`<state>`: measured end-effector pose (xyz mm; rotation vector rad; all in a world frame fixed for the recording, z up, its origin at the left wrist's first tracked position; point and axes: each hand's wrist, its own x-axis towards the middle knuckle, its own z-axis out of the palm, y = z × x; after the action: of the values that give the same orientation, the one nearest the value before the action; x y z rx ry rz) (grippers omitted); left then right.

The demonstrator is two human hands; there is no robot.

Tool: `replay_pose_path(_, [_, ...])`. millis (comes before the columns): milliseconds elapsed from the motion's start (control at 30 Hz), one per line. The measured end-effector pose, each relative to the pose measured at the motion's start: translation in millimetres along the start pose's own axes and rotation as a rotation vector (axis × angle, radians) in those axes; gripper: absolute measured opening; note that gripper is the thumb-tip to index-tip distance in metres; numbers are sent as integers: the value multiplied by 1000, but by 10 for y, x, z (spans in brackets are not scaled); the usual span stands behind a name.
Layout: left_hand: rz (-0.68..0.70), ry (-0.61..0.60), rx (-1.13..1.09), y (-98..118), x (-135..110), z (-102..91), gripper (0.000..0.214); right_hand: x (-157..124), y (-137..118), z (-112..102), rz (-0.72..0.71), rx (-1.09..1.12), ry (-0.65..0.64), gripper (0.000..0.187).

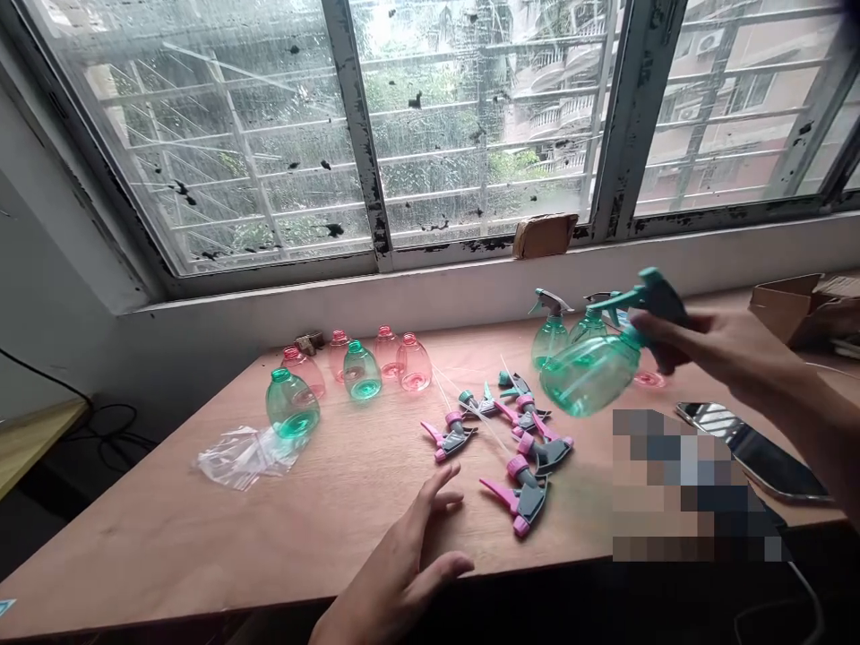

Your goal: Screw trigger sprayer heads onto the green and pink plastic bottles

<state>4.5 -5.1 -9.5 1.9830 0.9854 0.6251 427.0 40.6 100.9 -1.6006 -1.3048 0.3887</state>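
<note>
A green spray bottle (591, 374), its trigger head fitted, hangs tilted above the right part of the table. My right hand (685, 339) is closed around its neck and head. Fingers apart, my left hand (417, 546) holds nothing over the table's front edge. Just beyond it lie several loose trigger spray heads, the nearest a pink and grey trigger spray head (524, 497). To the left stand open-necked bottles: a green bottle (290, 403), another green bottle (363, 372) and several pink bottles (415, 365).
Behind the held bottle stand green bottles with heads fitted (551, 336). A clear plastic bag (245, 457) lies at left. A phone (752, 452) and a cardboard box (786, 309) are at right. A brown block (544, 236) sits on the sill. Part of the right front is pixelated.
</note>
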Motion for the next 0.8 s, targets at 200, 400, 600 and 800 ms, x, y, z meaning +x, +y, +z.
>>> replay_pose_path(200, [38,-44,-21,3,22,-31,70,794,271,45,112,-402,-70,71])
replay_pose_path(400, [23,-75,-36,-36,15,-42,67,1104,627,166,207,-603,2,52])
replay_pose_path(600, [50,-80,-83,-67,10,-23,67,1219,661,305,209,-657,47,51])
replay_pose_path(800, [43,-112,-125,-93,2,-25,63,1246,667,436,257,-612,-66,32])
